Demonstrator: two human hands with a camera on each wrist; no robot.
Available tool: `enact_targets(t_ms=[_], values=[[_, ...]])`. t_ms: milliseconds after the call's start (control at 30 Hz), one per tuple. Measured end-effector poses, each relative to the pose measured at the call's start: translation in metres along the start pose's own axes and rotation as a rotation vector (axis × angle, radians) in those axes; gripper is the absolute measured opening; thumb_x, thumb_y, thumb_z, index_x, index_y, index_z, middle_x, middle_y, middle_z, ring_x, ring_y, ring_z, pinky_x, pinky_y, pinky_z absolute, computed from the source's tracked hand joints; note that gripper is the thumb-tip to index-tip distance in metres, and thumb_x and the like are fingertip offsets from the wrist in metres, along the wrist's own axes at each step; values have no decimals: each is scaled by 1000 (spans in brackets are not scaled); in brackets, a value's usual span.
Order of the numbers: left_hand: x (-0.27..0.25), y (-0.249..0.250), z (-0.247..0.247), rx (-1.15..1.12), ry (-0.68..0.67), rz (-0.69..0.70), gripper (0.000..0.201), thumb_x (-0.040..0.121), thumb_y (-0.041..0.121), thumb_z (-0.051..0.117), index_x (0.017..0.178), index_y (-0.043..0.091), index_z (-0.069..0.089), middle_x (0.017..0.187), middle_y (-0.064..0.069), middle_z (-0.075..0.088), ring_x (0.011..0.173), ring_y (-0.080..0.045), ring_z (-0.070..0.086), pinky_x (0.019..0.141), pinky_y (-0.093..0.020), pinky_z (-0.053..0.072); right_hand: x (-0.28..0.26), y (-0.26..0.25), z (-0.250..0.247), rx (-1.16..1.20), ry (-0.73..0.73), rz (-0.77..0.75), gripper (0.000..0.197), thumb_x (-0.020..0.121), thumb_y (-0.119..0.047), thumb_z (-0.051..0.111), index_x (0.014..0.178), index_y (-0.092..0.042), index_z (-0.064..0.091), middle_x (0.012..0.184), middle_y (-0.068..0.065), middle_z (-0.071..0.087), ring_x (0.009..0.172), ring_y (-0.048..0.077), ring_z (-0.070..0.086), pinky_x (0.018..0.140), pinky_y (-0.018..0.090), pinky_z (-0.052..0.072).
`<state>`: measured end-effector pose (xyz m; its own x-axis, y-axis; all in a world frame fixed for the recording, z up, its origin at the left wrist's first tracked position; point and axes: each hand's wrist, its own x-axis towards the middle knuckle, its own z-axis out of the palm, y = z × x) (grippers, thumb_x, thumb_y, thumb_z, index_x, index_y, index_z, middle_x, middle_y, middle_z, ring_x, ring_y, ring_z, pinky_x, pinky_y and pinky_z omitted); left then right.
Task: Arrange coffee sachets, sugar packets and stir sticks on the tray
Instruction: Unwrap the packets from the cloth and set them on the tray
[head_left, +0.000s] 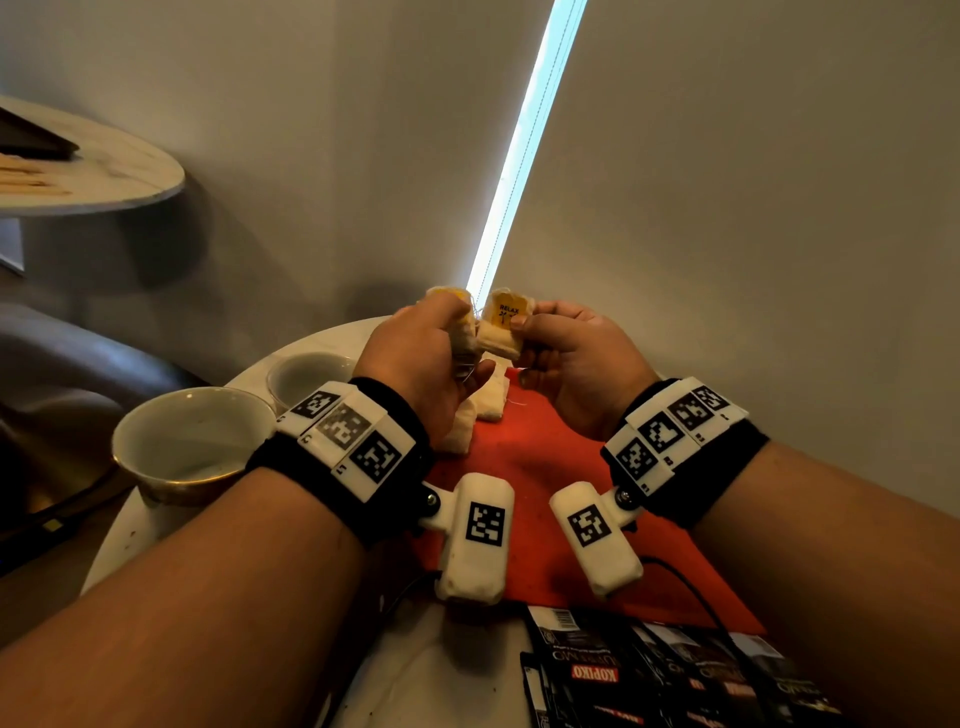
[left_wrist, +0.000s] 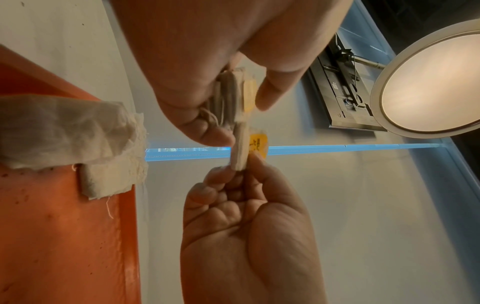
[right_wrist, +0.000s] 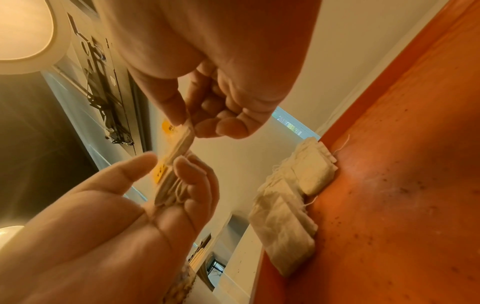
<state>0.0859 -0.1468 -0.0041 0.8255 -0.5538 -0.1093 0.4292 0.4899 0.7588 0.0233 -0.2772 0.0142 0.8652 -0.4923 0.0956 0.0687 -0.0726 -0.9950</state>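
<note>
Above the red tray (head_left: 545, 467), the left hand (head_left: 415, 358) grips a small bundle of tea bags (head_left: 462, 332). The right hand (head_left: 576, 358) pinches a single yellow-tagged tea bag (head_left: 501, 327). Black coffee sachets (head_left: 665, 675) lie near the tray's close edge, possibly overlapping it.

Thin fibrous paper tea bag (head_left: 500, 336) with glossy yellow tag pinched at the right fingertips (head_left: 519, 320), matching matt bags with cotton strings just below the fingers on a smooth matt red plastic tray (head_left: 540, 467), glazed ceramic cups (head_left: 192, 441) left of them, glossy black foil coffee sachets (head_left: 649, 675) nearest the wrists

Likely a home lounge: round marble table (head_left: 130, 176), cups (head_left: 192, 441), wall-mounted television (left_wrist: 345, 92).
</note>
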Motion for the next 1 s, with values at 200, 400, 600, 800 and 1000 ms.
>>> enact_targets(t_ms=[200, 400, 600, 800, 1000], values=[[6, 2, -3, -46, 106, 27, 9, 101, 14, 47, 99, 10, 55, 105, -11, 62, 89, -22, 66, 71, -38, 61, 11, 2, -19, -29, 120, 25, 12, 92, -5, 59, 104, -5, 60, 78, 9, 65, 59, 15, 57, 51, 27, 43], [7, 8, -2, -64, 132, 13, 23, 103, 12, 46, 124, 15, 54, 95, -9, 62, 92, -19, 65, 92, -45, 58, 25, 19, -37, -231, 155, 188, 8, 91, 0, 64, 91, -8, 62, 78, 11, 68, 56, 17, 58, 49, 29, 42], [4, 7, 0, -57, 141, 19, 30, 102, 15, 54, 132, 13, 56, 107, -12, 62, 93, -24, 64, 85, -43, 60, 25, 32, -31, -437, 43, 371, 8, 88, 0, 65, 92, -7, 65, 71, 9, 63, 51, 17, 57, 50, 26, 37], [7, 5, 0, -51, 128, 23, 23, 101, 12, 53, 123, 12, 57, 98, -11, 60, 84, -23, 62, 77, -39, 61, 34, 40, -19, -520, -10, 473, 7, 88, -6, 66, 86, -8, 60, 68, 6, 52, 55, 15, 43, 53, 28, 34], [10, 5, -3, -53, 121, 10, 27, 101, 14, 55, 128, 11, 57, 103, -13, 61, 90, -25, 63, 71, -38, 60, 46, 45, -17, -661, 83, 498, 13, 80, -9, 74, 91, -2, 74, 70, 9, 63, 68, 24, 56, 64, 34, 47]])
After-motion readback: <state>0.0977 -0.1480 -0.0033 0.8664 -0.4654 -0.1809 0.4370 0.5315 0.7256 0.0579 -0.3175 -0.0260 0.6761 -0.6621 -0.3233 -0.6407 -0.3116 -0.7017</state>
